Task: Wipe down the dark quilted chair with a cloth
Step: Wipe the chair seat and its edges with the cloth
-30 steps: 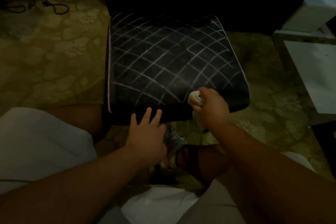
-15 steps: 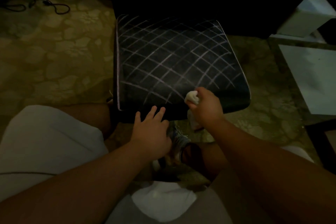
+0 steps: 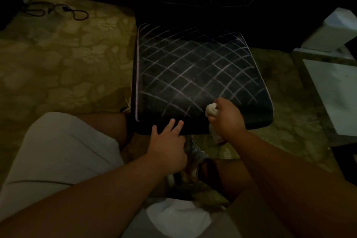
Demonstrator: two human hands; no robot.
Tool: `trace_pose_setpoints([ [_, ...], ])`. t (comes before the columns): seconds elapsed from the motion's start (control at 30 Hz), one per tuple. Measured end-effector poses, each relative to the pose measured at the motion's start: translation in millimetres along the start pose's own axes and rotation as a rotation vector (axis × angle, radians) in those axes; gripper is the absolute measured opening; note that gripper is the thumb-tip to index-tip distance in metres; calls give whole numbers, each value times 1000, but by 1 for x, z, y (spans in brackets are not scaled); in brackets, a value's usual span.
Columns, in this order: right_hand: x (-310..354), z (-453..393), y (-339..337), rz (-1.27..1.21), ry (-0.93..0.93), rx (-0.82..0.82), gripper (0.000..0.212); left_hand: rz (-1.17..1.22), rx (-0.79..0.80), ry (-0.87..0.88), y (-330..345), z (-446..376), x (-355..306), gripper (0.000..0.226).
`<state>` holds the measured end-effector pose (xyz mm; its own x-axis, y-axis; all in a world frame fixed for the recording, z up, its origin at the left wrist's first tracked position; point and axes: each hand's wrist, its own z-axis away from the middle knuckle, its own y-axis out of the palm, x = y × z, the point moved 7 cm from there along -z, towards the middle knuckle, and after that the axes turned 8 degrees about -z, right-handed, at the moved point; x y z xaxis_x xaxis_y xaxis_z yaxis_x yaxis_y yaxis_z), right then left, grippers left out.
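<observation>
The dark quilted chair [image 3: 193, 71] stands in front of me, its black seat crossed by pale diamond stitching and its backrest at the top of the view. My right hand [image 3: 227, 117] is shut on a bunched white cloth [image 3: 211, 109] pressed against the seat's front right edge; a tail of the cloth hangs below the hand. My left hand [image 3: 168, 145] rests with fingers spread on the seat's front edge, holding nothing.
A patterned beige carpet [image 3: 63, 63] covers the floor. A black cable [image 3: 58, 10] lies at the far left. White furniture [image 3: 334, 91] stands close on the right. My knees in light shorts [image 3: 58, 152] and a shoe [image 3: 195, 156] are below the seat.
The view has shifted so the chair sits a little more to the right and more of the backrest shows. My right hand with the cloth stays at the front right edge, my left on the front.
</observation>
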<state>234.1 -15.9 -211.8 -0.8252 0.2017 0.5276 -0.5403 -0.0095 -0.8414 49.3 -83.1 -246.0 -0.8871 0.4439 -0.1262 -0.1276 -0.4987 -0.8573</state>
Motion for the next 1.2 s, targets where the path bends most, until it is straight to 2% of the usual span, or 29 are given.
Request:
trace_pose_setpoints([
  [0.07,-1,0,-7,-16,1,-44,31,-1,5,-3,0,0,1,59],
  [0.2,-31,-6,-36,-164,259,-235,34,-12,18,-9,-1,-1,0,60],
  [0.27,-27,-10,-35,-93,238,-198,30,-21,39,-12,-3,0,-3,60],
  [0.4,1,2,-7,34,-8,-28,23,-61,64,-10,-6,2,-9,58],
  [0.47,4,12,3,69,-68,32,23,-81,79,-4,-4,4,-10,58],
  [0.57,-8,16,-5,69,-31,15,24,-128,106,16,3,5,-12,60],
  [0.67,-27,16,-28,-17,81,-145,22,-184,108,43,10,7,-18,61],
  [0.73,-37,20,-35,-39,141,-192,25,-186,95,67,12,9,-26,60],
  [0.97,-41,44,-27,27,20,0,25,-188,92,88,20,13,-38,69],
  [1.13,-72,45,-57,-36,288,-192,32,-155,101,96,13,17,-23,61],
  [1.2,-67,46,-53,22,253,-161,33,-169,119,102,11,19,-16,62],
])
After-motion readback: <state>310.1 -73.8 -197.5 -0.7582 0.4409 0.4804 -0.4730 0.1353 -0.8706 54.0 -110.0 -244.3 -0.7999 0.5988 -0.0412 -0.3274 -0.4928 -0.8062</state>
